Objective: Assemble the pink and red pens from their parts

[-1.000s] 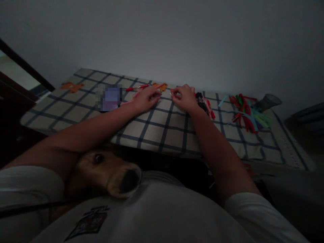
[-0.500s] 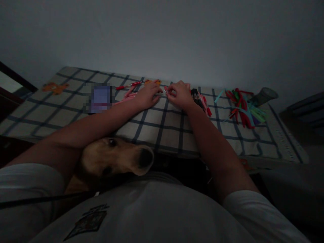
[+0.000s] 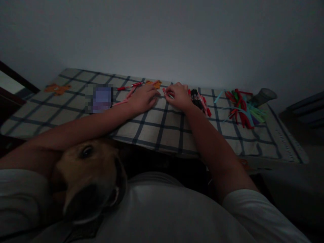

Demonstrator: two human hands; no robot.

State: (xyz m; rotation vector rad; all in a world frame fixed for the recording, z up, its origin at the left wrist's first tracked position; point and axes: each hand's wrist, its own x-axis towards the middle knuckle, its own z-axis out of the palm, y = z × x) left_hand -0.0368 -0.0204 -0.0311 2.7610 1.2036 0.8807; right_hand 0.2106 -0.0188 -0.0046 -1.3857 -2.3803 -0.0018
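My left hand (image 3: 142, 97) rests on the checked tablecloth (image 3: 162, 128), fingers stretched toward a small pink strip (image 3: 165, 91). My right hand (image 3: 178, 95) sits right beside it, fingers curled and pinching that strip's end. The room is dim and the strip is tiny. A bundle of black and red pens (image 3: 199, 99) lies just right of my right hand. Pink strips (image 3: 124, 99) lie under my left wrist.
A tan dog's head (image 3: 86, 179) presses against my chest under my left arm. Red, green and blue strips (image 3: 243, 108) are piled at the right, next to a tipped glass jar (image 3: 263, 96). A red pen (image 3: 129, 86) and a blurred purple patch (image 3: 100, 98) lie at the left.
The dog's head has dropped lower and turned toward my chest. My hands have stayed together at the strip, shifting only slightly as the view moved.
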